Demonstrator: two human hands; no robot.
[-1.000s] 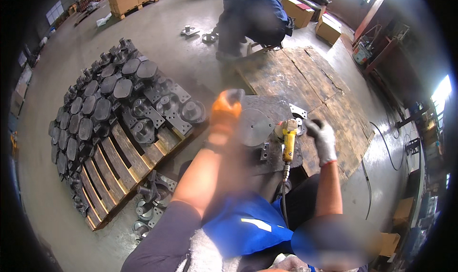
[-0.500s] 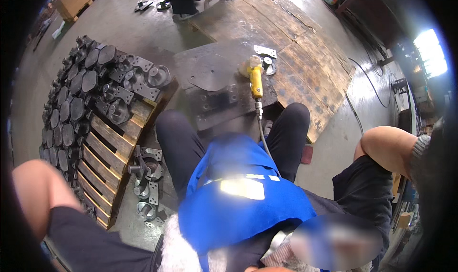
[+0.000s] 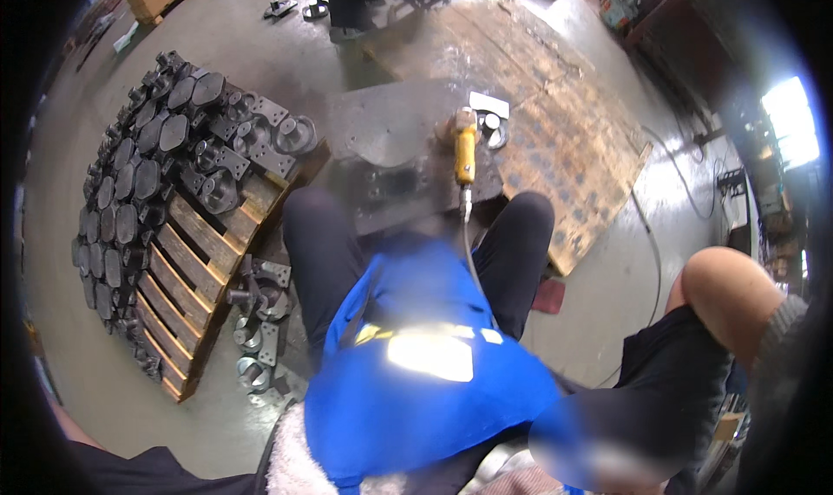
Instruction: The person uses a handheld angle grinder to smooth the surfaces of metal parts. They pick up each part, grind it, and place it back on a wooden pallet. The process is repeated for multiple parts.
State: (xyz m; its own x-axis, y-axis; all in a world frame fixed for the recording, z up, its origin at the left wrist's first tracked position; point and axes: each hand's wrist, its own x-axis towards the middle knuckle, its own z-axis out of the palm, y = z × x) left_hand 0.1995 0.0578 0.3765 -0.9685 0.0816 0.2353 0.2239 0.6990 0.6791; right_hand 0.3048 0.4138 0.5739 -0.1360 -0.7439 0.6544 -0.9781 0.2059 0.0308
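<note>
Neither of my hands shows. At the right edge my bent right elbow [image 3: 727, 287] is bare below a black sleeve, and a grey knitted cuff covers the raised forearm, which runs out of view. Only a sliver of my left arm [image 3: 74, 430] shows at the lower left. Ahead of my knees, a yellow air grinder [image 3: 466, 157] with a hose lies on a dark metal plate [image 3: 369, 204], out of contact with either hand in view. By its head sits a metal bracket with round parts [image 3: 493, 124]. My blue apron [image 3: 416, 408] covers my lap.
On the left a wooden pallet [image 3: 186, 295] bears a heap of dark metal castings [image 3: 130, 178]. More metal parts [image 3: 265, 330] lie on the floor beside my left leg. Wooden boards [image 3: 581, 139] stretch ahead right; a hose [image 3: 652, 252] crosses the floor. A person in dark clothes [image 3: 382, 5] is at the far side.
My left arm has dropped almost wholly out of view at the lower left. My right elbow has shifted slightly down and right. The grinder has stayed on the plate; the view has tilted slightly.
</note>
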